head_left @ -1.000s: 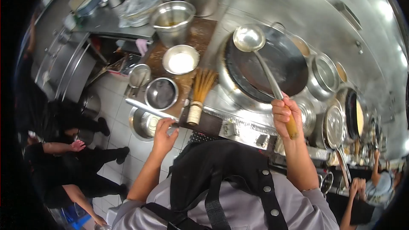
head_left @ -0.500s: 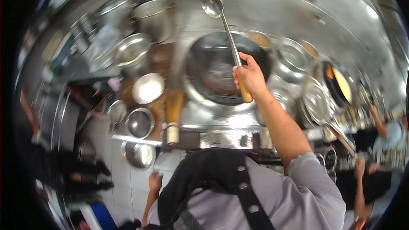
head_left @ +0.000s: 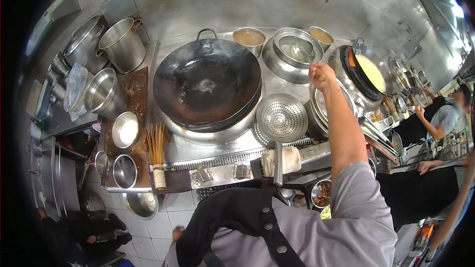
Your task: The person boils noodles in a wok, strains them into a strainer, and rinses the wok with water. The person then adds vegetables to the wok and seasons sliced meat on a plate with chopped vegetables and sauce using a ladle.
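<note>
My feed shows the right hand [head_left: 322, 75] at two o'clock, fingers clamped on the ladle [head_left: 300, 52], its head in the pot [head_left: 277, 44] at one; haste could cause spills. The left hand's [head_left: 178, 232] fingers, at seven, I can't tell. Brushing the strainer [head_left: 282, 117], at three, could tip it.

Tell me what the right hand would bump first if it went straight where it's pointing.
Probably the metal bowl ahead of the right hand, where its ladle is. The hand's height is hard to judge, so it might pass above the rim.
</note>
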Available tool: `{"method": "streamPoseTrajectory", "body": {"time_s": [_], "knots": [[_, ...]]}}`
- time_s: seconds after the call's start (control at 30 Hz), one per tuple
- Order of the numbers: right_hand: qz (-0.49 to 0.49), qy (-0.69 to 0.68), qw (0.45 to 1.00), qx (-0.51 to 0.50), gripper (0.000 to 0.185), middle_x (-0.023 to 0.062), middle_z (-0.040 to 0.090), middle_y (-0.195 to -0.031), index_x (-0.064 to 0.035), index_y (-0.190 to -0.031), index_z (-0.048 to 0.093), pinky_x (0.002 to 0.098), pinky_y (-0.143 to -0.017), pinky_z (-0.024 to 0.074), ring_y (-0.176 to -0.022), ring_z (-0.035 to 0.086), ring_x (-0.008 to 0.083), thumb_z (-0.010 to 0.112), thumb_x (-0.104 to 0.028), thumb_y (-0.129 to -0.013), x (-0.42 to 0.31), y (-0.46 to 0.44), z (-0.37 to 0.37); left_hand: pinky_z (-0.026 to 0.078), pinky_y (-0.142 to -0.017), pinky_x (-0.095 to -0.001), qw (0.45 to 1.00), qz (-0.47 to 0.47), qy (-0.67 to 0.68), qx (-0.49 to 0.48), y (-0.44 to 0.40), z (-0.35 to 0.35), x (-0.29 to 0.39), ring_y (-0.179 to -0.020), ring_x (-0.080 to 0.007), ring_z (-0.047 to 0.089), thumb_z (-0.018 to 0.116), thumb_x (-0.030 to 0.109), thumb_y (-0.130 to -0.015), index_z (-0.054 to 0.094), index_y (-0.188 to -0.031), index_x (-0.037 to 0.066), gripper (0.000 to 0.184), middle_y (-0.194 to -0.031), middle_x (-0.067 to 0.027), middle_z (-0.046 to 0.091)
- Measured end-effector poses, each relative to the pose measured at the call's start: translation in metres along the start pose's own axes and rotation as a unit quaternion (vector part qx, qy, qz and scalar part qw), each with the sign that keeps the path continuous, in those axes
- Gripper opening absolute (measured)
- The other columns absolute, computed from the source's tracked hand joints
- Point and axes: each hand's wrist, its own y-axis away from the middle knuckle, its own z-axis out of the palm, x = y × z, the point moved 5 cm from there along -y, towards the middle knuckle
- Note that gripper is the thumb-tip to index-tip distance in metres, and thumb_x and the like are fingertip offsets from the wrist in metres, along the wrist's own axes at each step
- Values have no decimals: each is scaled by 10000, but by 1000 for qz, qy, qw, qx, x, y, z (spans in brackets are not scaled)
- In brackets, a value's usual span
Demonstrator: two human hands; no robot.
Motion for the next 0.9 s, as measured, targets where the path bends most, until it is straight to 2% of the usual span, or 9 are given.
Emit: {"method": "streamPoseTrajectory", "body": {"time_s": [0.03,0.07,0.1,0.2,0.27,0.43,0.53,0.7,0.9], "knots": [[45,-252,964,-72,63,88,589,-758,0,-868,526,258,-455,498,-565,587,146,561,-49,-889,-1,4,5,534,-937,-439,949,160,-263,-62,-18,6,15,-1028,-384,666,738,307,-828,670,-1194,26,467,-1193,-209,663],[47,-252,964,-70,63,88,589,-758,0,-868,526,258,-455,498,-565,587,146,561,-49,-889,-2,12,4,549,-889,-425,995,-86,-44,-5,-27,-9,65,-988,-368,680,754,305,-812,677,-1174,46,453,-1169,-193,675],[48,-311,943,-110,71,77,577,-761,-9,-853,519,246,-456,502,-575,586,134,551,-54,-898,-4,28,12,553,-846,-415,987,114,-113,6,-54,0,93,-967,-356,688,782,306,-786,672,-1157,40,470,-1119,-190,693],[57,-363,914,-170,97,65,560,-780,3,-849,512,240,-473,509,-604,584,119,535,-60,-919,-3,73,27,493,-988,-428,958,260,-86,-81,-115,53,183,-1124,-378,638,676,437,-902,625,-1280,32,557,-1203,-213,668],[70,-369,895,-242,119,63,548,-784,16,-863,507,242,-495,516,-610,569,110,527,-77,-935,-2,115,52,466,-1023,-458,942,177,-117,-259,-112,75,284,-1210,-396,596,588,524,-940,566,-1364,44,641,-1293,-239,626],[143,-405,856,-287,150,45,510,-775,41,-890,495,246,-507,514,-613,548,101,498,-93,-956,11,205,107,463,-1021,-463,839,388,-89,-370,-109,189,411,-1254,-395,570,622,460,-943,430,-1481,89,681,-1309,-240,619],[146,-399,862,-277,168,59,515,-804,41,-918,493,262,-510,534,-620,559,118,467,-114,-977,26,244,125,456,-1039,-441,784,439,18,-438,-163,354,389,-1248,-379,572,668,414,-894,351,-1528,106,773,-1307,-240,616],[170,-384,868,-264,196,78,535,-822,55,-1057,458,285,-490,543,-588,564,144,476,-128,-989,58,271,125,477,-1008,-433,817,368,-156,-416,-161,333,401,-1211,-367,601,683,333,-840,556,-1329,48,580,-1286,-231,631],[32,179,973,-139,510,89,614,-780,-36,-1374,406,273,-453,470,-508,560,149,582,-16,-897,89,283,94,484,-1008,-435,854,333,-111,-384,-157,319,392,-1224,-390,588,653,349,-864,458,-1469,106,680,-1301,-243,620]]}}
